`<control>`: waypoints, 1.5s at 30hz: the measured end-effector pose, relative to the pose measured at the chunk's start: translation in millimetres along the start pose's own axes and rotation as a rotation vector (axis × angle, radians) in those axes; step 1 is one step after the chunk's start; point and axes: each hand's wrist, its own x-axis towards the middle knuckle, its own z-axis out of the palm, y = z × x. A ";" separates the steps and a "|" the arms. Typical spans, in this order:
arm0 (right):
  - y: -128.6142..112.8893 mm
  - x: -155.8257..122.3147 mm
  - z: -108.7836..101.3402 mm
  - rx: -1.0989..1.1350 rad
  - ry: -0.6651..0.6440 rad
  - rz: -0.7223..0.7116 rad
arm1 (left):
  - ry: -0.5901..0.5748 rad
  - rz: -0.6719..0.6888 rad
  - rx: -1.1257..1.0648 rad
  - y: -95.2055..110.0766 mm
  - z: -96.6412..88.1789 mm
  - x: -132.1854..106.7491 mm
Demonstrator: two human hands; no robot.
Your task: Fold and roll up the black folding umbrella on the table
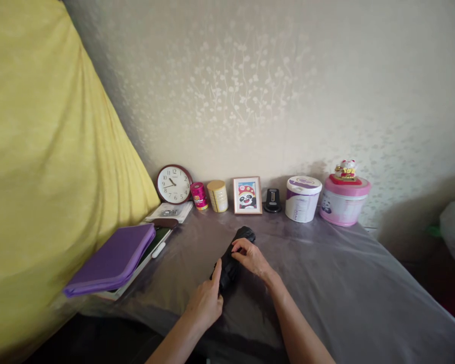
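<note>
A folded black umbrella [230, 272] slants across the grey-covered table in front of me, its far end pointing away and slightly right. My left hand [208, 302] is wrapped round the near end, with the index finger stretched along its side. At the umbrella's middle, the thumb and index finger of my right hand [251, 258] pinch together on its dark fabric or strap; which of these, I cannot tell. Part of the near end is hidden behind my left hand.
Along the wall stand a round clock [174, 184], a pink can [199, 196], a yellow-lidded can [217, 196], a panda picture frame [247, 195], a black device [273, 201] and two tubs [303, 199]. A purple folder [111, 258] lies left, beside a yellow curtain [60, 151].
</note>
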 end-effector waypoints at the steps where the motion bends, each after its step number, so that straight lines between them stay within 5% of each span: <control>1: 1.5 0.3 -1.7 0.037 -0.013 0.006 | 0.003 0.002 0.014 0.3 -0.5 -0.7; 10: 1.3 -1.2 -26.0 0.156 -0.165 0.096 | -0.001 -0.013 0.048 0.9 -4.1 -4.0; 24: -4.2 -3.6 -19.6 0.320 -0.321 0.122 | -0.026 -0.040 0.051 -0.7 -4.0 -5.9; 32: 0.5 -1.5 -12.2 0.298 -0.268 0.205 | 0.003 -0.027 0.098 2.3 -1.5 -6.7; 45: 2.2 0.3 0.9 -0.139 0.006 -0.001 | -0.015 -0.045 -0.038 2.9 -6.7 -10.5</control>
